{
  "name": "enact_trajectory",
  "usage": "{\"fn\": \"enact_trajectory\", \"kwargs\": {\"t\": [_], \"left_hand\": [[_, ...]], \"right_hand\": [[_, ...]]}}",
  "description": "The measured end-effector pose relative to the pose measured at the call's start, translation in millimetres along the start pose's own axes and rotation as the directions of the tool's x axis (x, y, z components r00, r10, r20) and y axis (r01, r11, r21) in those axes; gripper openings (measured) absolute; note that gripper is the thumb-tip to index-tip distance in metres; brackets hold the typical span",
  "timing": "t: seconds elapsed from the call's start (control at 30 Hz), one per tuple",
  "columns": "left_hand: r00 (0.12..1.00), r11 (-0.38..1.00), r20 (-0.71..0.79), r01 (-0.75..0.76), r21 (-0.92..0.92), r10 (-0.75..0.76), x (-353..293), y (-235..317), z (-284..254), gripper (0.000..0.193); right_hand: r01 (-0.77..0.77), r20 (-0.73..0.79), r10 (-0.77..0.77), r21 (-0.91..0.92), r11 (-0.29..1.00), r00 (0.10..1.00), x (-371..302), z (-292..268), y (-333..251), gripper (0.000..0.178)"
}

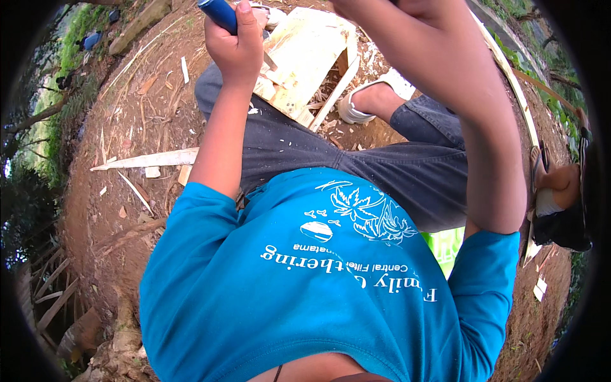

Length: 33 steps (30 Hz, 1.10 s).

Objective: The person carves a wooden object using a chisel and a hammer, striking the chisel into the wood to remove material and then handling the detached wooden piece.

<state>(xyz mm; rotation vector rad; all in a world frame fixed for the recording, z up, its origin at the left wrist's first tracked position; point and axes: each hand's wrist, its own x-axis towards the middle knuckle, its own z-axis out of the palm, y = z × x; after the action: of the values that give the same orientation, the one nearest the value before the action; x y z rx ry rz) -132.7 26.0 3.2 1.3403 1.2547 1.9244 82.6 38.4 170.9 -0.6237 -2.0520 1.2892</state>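
Observation:
My left hand (pixel 238 48) is raised at the top, its fingers wrapped round a blue cylindrical handle (pixel 219 14) that is cut off by the upper edge. A greyish narrow piece (pixel 269 62) shows just past the palm; whether it belongs to the handle I cannot tell. High on the right, my right hand (pixel 423 14) is bent inward at the picture's edge, with its fingers out of view, so what it holds is hidden. Between the two arms stands a low bench of pale wood (pixel 312 48), with small wood offcuts on its near end.
My legs in dark trousers (pixel 286 137) spread around the bench, with a white shoe (pixel 356 105) beside it. Wood shavings and a long pointed wood strip (pixel 149 159) lie on the brown earth (pixel 121 210). Another person's leg (pixel 557 181) is at the far right, near a long pale pole (pixel 515 86).

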Motion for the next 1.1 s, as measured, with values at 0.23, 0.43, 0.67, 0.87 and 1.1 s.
{"fn": "enact_trajectory", "kwargs": {"t": [0.23, 0.43, 0.67, 0.87, 1.1], "left_hand": [[0.999, 0.999, -0.02, 0.05, 0.009, -0.05, 0, -13, -9, 0.029], [0.994, 0.994, -0.07, 0.085, 0.065, -0.081, -2, -13, -8, 0.028], [0.995, 0.988, -0.084, -0.033, 0.148, 0.046, -3, -27, -3, 0.022], [0.995, 0.989, -0.069, 0.083, 0.123, -0.075, -5, -10, -1, 0.022], [0.984, 0.992, -0.125, 0.124, -0.031, -0.127, 1, -21, -6, 0.018]], "right_hand": [[0.016, 0.063, -0.01, -0.107, 0.994, 0.998, 20, 7, -11, 0.033], [-0.049, 0.135, 0.092, -0.291, 0.955, 0.987, 37, 1, -11, 0.033], [0.168, 0.044, -0.163, -0.18, 0.969, 0.986, 26, 16, 18, 0.038], [-0.051, 0.062, 0.074, -0.312, 0.949, 0.995, 28, 14, 12, 0.036], [0.005, 0.061, 0.01, -0.245, 0.97, 0.998, 32, 17, 19, 0.037]]}}
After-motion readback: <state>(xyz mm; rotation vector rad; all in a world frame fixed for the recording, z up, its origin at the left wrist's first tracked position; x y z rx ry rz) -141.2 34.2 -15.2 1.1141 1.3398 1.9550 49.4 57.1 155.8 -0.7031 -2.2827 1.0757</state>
